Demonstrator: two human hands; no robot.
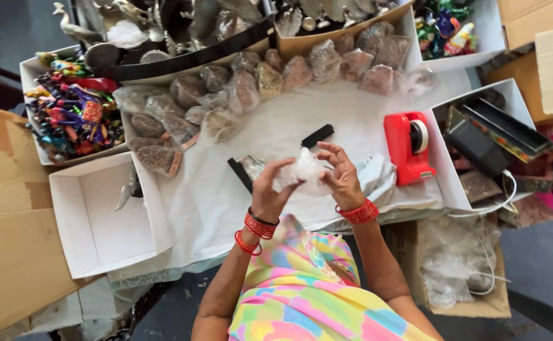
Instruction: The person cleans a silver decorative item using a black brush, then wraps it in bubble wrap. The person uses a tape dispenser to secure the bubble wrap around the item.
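Both my hands meet over the white cloth (276, 132) on the table, holding a small clear plastic bag (306, 169) between them. My left hand (269, 189) pinches the bag's left side with its fingertips. My right hand (341, 177) grips the right side, fingers curled over it. Red bangles circle both wrists. Just beyond the bag lie a black box lid (317, 136) and a black tray with a shiny item (246, 169).
A red tape dispenser (409, 146) stands right of my hands. Several filled clear packets (245, 88) lie in a row farther back. An empty white box (99, 215) sits left; a box of colourful figurines (74, 113) behind it. Cardboard boxes flank both sides.
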